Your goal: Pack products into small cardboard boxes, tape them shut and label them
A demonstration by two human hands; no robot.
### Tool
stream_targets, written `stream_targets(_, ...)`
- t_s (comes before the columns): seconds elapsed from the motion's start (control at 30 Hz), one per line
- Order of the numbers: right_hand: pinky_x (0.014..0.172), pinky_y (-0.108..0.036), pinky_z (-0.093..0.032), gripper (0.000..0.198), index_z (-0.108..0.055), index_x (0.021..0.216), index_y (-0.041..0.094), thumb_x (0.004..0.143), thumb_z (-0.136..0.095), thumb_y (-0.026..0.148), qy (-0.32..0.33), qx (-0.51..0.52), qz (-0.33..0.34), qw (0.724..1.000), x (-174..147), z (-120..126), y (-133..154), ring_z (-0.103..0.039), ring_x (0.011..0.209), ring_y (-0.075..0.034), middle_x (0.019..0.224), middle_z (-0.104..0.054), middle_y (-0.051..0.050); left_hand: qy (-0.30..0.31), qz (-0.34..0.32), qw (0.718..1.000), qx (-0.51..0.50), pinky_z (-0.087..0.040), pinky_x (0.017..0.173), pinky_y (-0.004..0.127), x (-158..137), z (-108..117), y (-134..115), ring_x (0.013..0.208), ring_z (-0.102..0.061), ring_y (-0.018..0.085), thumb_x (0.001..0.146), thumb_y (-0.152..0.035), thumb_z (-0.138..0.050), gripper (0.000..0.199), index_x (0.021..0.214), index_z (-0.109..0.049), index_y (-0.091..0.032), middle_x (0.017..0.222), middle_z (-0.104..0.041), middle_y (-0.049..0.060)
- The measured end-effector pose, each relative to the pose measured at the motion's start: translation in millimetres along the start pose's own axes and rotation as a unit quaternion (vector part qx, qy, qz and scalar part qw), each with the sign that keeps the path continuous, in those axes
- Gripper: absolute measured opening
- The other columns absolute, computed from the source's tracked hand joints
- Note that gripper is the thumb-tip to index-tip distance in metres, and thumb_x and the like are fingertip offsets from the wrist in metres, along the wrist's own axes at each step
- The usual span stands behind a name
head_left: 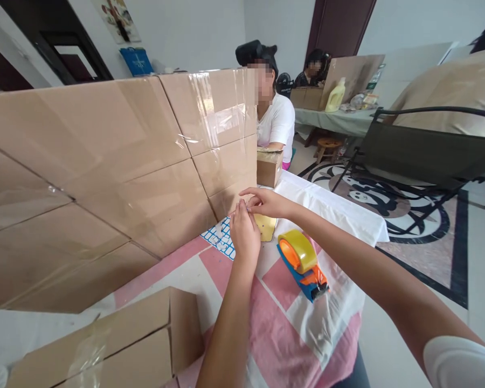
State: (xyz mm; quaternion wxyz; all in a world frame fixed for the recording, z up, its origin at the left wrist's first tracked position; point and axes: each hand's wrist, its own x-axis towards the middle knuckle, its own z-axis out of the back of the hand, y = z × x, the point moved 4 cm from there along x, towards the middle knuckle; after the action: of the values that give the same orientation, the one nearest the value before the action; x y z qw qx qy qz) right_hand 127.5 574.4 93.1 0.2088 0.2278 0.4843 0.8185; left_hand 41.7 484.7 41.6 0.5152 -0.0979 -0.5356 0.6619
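Note:
My left hand (pixel 246 233) is raised over the near part of the table, its fingers pressed together around something too small to make out. The fingertips of my right hand (pixel 270 203) meet those of the left in a pinch, and what they grip is hidden. Just behind and below the hands lies a yellow piece with small dark dots (pixel 269 228), partly covered by them. Beside it is a blue-and-white patterned sheet (pixel 220 241) with small white bits on it. Under my right forearm sits a blue-and-orange tape dispenser (pixel 301 258) with a roll of yellowish tape.
A tall wall of taped cardboard boxes (pixel 145 161) borders the left side. A cardboard box (pixel 145 339) lies at the near left, and a smaller box (pixel 269 167) stands beyond my hands, near a seated person in a white shirt. A dark folding chair (pixel 432 151) stands right.

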Motion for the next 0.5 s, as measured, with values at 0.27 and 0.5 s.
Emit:
stream_targets(0.27, 0.063, -0.024, -0.047, 0.044, -0.056, 0.127, 0.016, 0.086, -0.065, 0.029, -0.010, 0.086, -0.022, 0.996, -7.8, 3.8, -2.3, -0.061, 0.067, -0.013, 0.077, -0.069, 0.001, -0.020, 0.095, 0.947, -0.305, -0.052, 0.102, 0.035, 1.3, -6.5, 8.6, 0.126, -0.063, 0.022, 0.104, -0.044, -0.031, 0.050, 0.139, -0.058, -0.020, 0.138, -0.065, 0.012)
stream_targets(0.5, 0.058, -0.023, -0.043, 0.039, -0.061, 0.126, 0.012, 0.090, -0.054, 0.026, -0.082, -0.171, -0.121, 0.974, 10.0, 21.9, -42.4, -0.054, 0.060, -0.012, 0.069, -0.063, 0.002, -0.088, 0.153, 0.853, -0.492, -0.049, 0.079, 0.023, 11.0, 21.4, 8.7, 0.083, -0.064, 0.011, 0.096, -0.055, -0.052, 0.050, 0.130, -0.065, -0.021, 0.086, -0.066, 0.003)
